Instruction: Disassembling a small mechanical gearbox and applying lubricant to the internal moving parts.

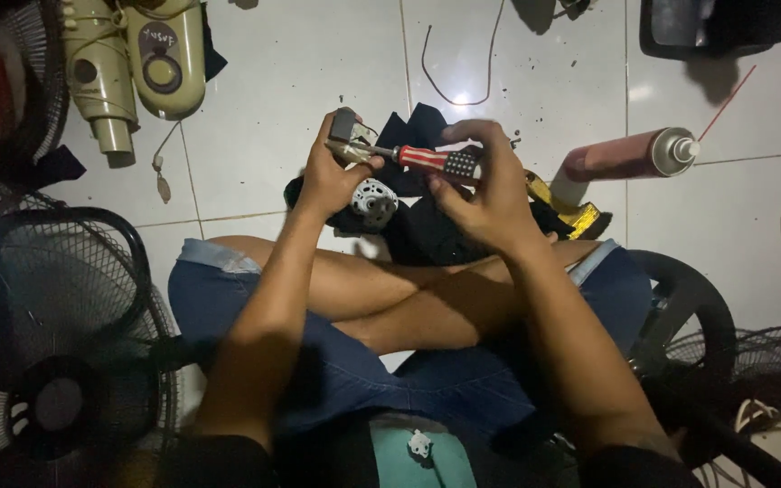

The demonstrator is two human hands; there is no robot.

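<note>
Gripping screwdriver (436,161) in right hand (485,194), tip at left hand (332,176).

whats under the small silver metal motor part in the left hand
Under the small silver metal motor part, held by the left hand, lies a dark crumpled cloth on the white tiled floor. Whatever the cloth and the hands cover cannot be seen.

Dark round label (157,38) on cream fan housing (166,63), top left; writing illegible.
</note>
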